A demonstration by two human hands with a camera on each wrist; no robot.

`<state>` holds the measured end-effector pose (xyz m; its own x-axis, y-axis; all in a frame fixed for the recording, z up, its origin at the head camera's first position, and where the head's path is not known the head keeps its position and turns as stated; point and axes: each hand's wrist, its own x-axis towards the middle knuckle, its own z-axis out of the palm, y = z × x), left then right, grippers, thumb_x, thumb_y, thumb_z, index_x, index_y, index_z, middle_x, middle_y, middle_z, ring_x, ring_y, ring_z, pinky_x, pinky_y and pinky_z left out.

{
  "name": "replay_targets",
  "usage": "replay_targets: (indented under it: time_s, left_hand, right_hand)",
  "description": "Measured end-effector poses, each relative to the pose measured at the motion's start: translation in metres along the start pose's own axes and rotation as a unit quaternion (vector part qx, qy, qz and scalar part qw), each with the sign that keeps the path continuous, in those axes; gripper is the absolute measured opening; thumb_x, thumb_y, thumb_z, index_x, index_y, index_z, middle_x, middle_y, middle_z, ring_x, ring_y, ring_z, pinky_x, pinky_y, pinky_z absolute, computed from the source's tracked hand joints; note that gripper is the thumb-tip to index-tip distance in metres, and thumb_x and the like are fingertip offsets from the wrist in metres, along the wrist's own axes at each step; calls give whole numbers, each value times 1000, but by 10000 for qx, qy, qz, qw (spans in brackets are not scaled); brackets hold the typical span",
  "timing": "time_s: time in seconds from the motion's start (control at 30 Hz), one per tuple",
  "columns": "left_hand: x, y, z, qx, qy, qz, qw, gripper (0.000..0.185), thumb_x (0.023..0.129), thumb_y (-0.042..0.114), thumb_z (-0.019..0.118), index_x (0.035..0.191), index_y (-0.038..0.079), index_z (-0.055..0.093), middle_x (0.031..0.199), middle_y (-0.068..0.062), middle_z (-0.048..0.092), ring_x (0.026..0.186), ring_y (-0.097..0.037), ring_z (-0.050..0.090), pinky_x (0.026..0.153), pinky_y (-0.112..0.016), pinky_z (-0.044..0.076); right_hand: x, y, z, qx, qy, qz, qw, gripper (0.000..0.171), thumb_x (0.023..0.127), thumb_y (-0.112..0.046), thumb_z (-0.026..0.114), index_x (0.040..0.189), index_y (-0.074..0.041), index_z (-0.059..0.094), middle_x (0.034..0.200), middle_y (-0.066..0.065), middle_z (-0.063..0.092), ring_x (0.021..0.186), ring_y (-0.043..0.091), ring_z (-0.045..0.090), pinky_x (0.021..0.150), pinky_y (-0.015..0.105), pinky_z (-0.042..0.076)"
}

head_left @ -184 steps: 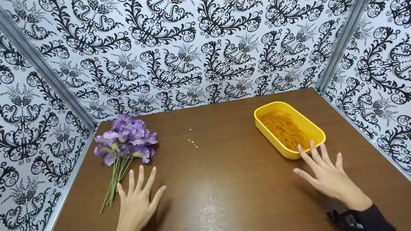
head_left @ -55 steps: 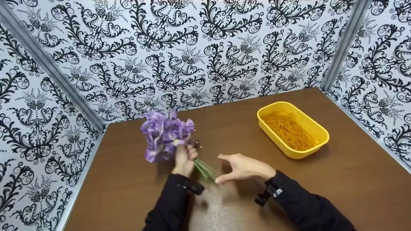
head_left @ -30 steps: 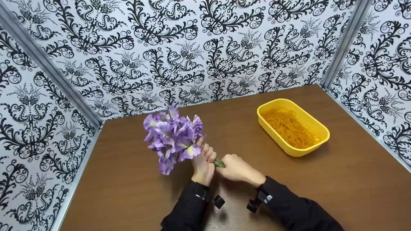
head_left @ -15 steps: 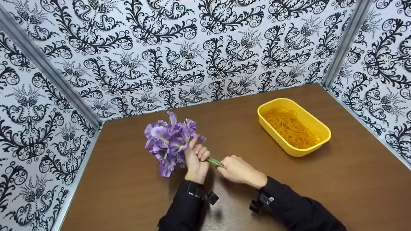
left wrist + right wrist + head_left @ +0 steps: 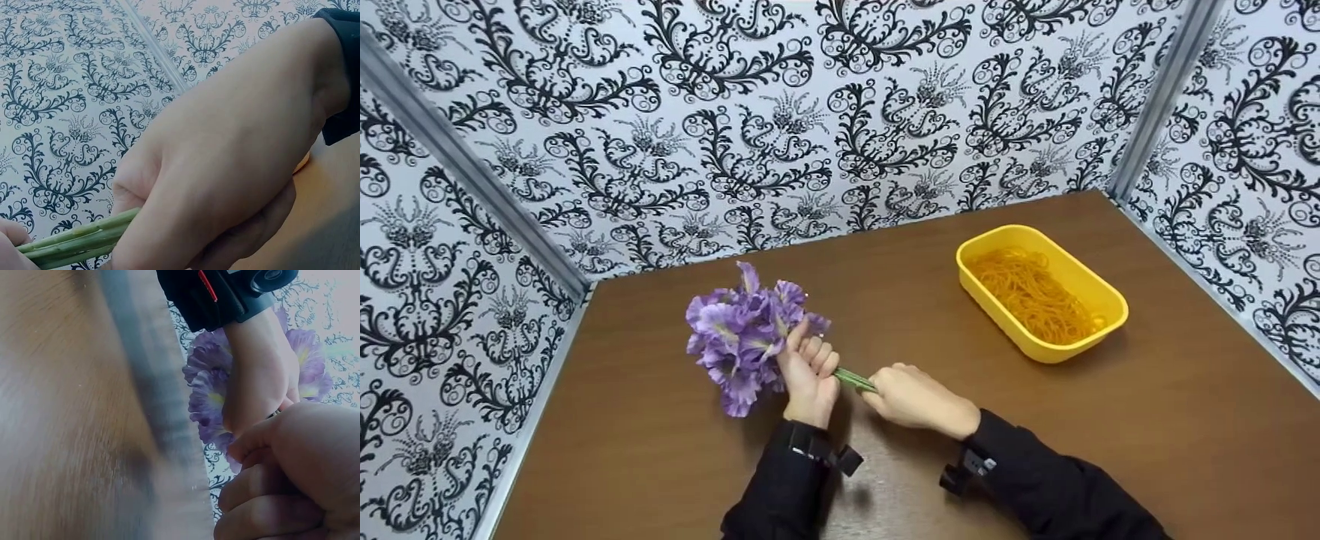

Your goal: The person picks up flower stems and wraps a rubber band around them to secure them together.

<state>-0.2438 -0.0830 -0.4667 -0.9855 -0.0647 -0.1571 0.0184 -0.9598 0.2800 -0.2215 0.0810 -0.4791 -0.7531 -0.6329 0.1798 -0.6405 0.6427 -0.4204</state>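
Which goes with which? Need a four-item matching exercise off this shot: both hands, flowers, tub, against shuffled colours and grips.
Column one
1. Tub
2. Left hand
3. Flowers
4. Right hand

Column two
A. Purple
B. Grips the stems farther from the blooms
C. Yellow, standing on the table
D. Grips the stems close to the blooms

Right pairs: 1-C, 2-D, 3-A, 4-B

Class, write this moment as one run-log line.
left hand: grips stems near purple blooms | right hand: grips stems farther down | yellow tub: on table, holds orange strands
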Motion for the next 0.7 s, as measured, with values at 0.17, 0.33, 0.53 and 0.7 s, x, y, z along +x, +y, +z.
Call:
replay_targets:
  time_s: [0.17,0.33,0.53,0.7]
  left_hand:
    - [-1,1,-1,115,30,-38,9999,54,105,12,38,54,19,24,51,11,15,46,-3,8,43,-17,6]
    - [-4,4,7,-28,-182,-169,9997,53,105,12,36,55,20,22,52,11,14,46,-2,8,43,-17,5]
    - [-13,11,21,-256,-554,-336,9976,52,107,15,32,57,20,20,52,11,13,46,-3,7,43,-17,5]
    - [-14,18,23,-383,-684,-182,9968,49,106,14,30,59,20,19,52,11,13,46,-2,8,42,-17,5]
  right_hand:
    - [-1,-1,0,183,-182,-65,9996,42,99,-18,57,62,-20,37,57,-10,29,50,10,36,44,28,33]
    - [-2,-3,-13,361,-417,-323,9980,42,103,-20,55,64,-20,39,58,-12,30,49,7,35,45,24,31]
    - [-6,-13,-33,746,-751,-398,9936,38,108,-34,50,73,-18,46,63,-12,36,52,5,38,48,22,33]
    - [-10,-18,-39,842,-914,-337,9917,29,108,-36,49,88,-15,51,67,-10,38,52,4,41,45,22,35]
